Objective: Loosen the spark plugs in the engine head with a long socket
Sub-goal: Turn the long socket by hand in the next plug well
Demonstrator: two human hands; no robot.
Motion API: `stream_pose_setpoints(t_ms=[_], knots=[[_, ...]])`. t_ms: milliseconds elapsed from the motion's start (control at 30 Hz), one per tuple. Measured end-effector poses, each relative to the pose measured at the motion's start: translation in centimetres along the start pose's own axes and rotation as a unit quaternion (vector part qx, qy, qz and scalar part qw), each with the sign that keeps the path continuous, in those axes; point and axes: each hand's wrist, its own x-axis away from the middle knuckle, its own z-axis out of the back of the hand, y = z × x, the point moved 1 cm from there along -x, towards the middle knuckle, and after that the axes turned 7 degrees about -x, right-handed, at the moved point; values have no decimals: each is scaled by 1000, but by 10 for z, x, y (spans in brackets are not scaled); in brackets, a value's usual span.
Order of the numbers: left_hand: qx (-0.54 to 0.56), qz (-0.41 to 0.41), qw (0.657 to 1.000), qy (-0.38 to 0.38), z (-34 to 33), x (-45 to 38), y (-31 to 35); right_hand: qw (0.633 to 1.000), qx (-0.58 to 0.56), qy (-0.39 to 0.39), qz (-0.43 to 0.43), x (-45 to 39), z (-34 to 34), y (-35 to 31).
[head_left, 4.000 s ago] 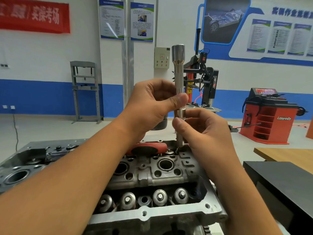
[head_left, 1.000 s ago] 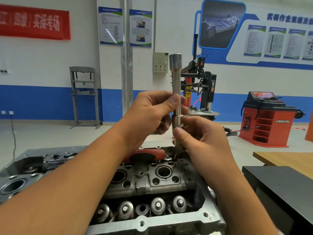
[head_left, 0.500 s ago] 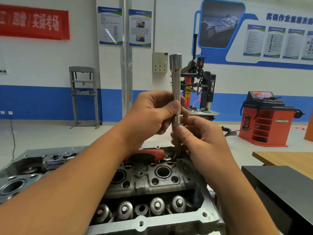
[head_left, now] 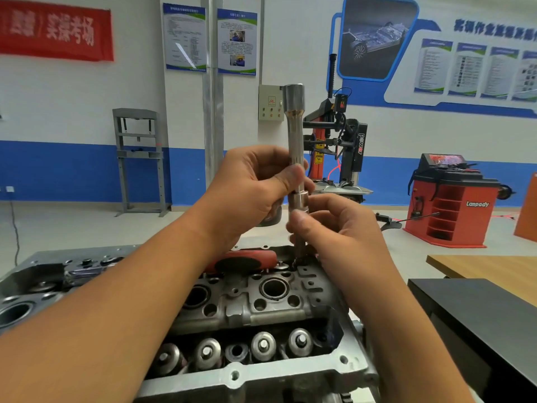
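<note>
A long chrome socket (head_left: pixel 295 132) stands upright above the grey engine head (head_left: pixel 255 309), joined below to a thin extension bar whose lower end reaches a hole at the head's far edge. My left hand (head_left: pixel 250 196) grips the socket's shaft between thumb and fingers. My right hand (head_left: pixel 334 228) pinches the bar just under the socket's collar. A red-and-black ratchet handle (head_left: pixel 244 261) lies across the head behind my left wrist. Two open spark plug wells (head_left: pixel 274 287) face me; no plugs are visible inside them.
A second grey casting (head_left: pixel 32 289) sits to the left. A black box (head_left: pixel 479 324) and a wooden tabletop (head_left: pixel 488 271) lie to the right. Behind stand a tyre changer (head_left: pixel 345 144), a red wheel balancer (head_left: pixel 453 205) and a grey press frame (head_left: pixel 139 158).
The socket and both hands have stayed in nearly the same place; my right fingers have shifted slightly on the bar below the collar.
</note>
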Motion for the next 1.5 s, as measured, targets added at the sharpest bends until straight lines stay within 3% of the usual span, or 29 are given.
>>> stream_pose_setpoints(t_ms=[100,267,567,733,867,967,1167,1367,1500], knots=[[-14,-4,1000,17,1,1,0,997,69,35,19,0,-3,3],[-53,37,995,-76,0,1,-2,994,110,21,15,-2,-4,2],[-36,-14,999,-30,-6,7,-2,973,216,-2,-81,-2,0,-3],[-24,-43,998,33,-6,6,1,938,338,0,-74,-1,0,-12],[-37,-68,995,56,-6,5,2,935,346,-17,-73,1,0,-16],[-38,-100,992,68,-6,5,5,925,379,-31,-19,4,-3,-20],[-25,-158,983,85,-8,4,15,927,366,-68,56,2,0,-22],[-101,-157,973,139,-6,-31,64,966,232,52,97,1,-4,-43],[-148,-146,966,153,-25,-48,98,968,225,90,69,-2,1,-66]])
